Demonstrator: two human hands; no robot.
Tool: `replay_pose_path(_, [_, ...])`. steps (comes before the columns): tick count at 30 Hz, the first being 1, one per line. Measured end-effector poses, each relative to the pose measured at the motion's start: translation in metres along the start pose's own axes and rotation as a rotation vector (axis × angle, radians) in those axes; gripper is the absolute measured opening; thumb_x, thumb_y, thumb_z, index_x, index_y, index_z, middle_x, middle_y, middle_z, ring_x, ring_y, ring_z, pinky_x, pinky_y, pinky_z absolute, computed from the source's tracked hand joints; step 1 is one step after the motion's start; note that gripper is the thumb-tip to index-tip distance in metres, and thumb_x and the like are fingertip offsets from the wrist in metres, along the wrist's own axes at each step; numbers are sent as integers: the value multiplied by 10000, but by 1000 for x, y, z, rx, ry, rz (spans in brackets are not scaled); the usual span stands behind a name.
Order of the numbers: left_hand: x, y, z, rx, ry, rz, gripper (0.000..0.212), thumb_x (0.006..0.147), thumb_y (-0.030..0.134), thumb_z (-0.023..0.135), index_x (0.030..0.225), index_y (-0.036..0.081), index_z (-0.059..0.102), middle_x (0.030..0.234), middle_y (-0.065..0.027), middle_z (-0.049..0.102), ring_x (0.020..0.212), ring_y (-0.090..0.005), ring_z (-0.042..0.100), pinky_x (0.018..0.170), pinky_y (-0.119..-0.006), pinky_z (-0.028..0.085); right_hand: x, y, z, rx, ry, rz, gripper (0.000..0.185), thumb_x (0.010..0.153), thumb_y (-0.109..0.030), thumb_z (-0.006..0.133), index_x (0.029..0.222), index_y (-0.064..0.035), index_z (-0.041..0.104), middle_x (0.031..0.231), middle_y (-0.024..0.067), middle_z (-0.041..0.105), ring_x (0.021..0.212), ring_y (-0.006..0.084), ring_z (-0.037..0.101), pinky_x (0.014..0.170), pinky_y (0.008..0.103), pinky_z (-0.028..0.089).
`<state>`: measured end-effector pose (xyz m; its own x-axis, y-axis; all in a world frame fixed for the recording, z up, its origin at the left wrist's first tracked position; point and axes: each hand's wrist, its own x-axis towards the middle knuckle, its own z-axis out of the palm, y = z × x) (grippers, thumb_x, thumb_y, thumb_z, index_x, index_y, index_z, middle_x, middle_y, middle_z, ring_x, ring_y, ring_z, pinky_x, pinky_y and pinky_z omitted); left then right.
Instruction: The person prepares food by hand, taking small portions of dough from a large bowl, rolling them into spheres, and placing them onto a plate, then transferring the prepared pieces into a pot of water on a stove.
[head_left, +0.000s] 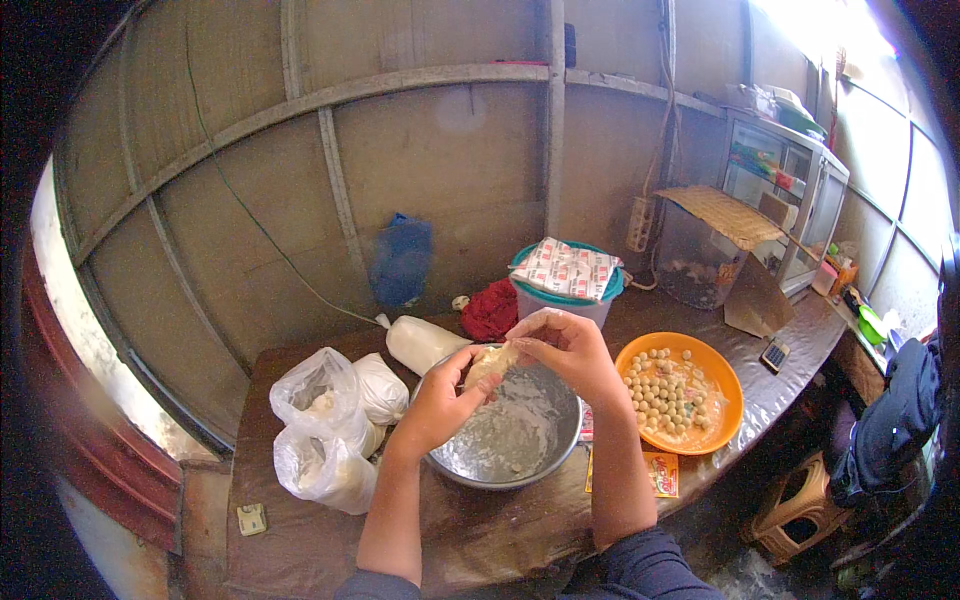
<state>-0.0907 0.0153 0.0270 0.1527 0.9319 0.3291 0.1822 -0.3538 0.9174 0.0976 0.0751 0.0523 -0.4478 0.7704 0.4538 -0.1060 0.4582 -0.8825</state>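
Observation:
A piece of pale dough is held above a metal bowl whose inside is coated with white flour. My left hand grips the dough from the left with thumb and fingers. At the dough's upper right end, my right hand pinches it between thumb and fingertips. To the right of the bowl, an orange plastic basin holds many small round dough balls on a floury bottom.
Open plastic bags of white powder and a filled bag are left of and behind the bowl. A lidded bucket stands behind. Farther right are a clear container, a calculator and a glass cabinet. A plastic stool stands below.

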Motion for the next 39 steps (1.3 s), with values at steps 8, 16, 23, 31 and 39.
replay_pose_path(8, [1, 2, -1, 12, 85, 24, 257, 900, 171, 598, 1076, -6, 536, 885, -52, 612, 759, -92, 579, 677, -259, 478, -3, -11, 9, -227, -26, -54, 217, 792, -79, 682, 986, 17, 669, 900, 102, 687, 808, 134, 631, 736, 289, 513])
replay_pose_path(16, [1, 7, 2, 121, 114, 73, 258, 887, 157, 612, 1069, -8, 534, 876, -72, 620, 739, -108, 578, 670, -265, 480, -3, -12, 5, -492, -21, -71, 228, 730, -43, 724, 949, 1, 681, 830, 74, 681, 782, 112, 637, 738, 257, 515])
replay_pose_path(23, [2, -2, -2, 47, 149, 72, 274, 903, 185, 600, 1092, -1, 531, 913, -55, 614, 750, -106, 586, 670, -254, 487, -4, -17, 13, -266, -21, -124, 326, 731, -44, 717, 1050, -33, 649, 985, 106, 654, 880, 190, 642, 777, 313, 523])
replay_pose_path(31, [3, -4, 1, -88, 62, 27, 275, 914, 197, 586, 1105, 8, 528, 930, -38, 605, 790, -87, 582, 672, -242, 487, -1, -12, 11, -451, -27, -218, 241, 739, -30, 700, 978, -43, 676, 883, 104, 662, 806, 181, 651, 712, 300, 526])
replay_pose_path(39, [6, -5, 2, -76, 138, 0, 273, 907, 212, 589, 1088, 13, 538, 894, -34, 612, 777, -85, 587, 654, -238, 499, -3, -15, 11, -451, -10, -182, 117, 764, -43, 704, 870, -6, 672, 825, 63, 663, 736, 105, 625, 673, 254, 516])
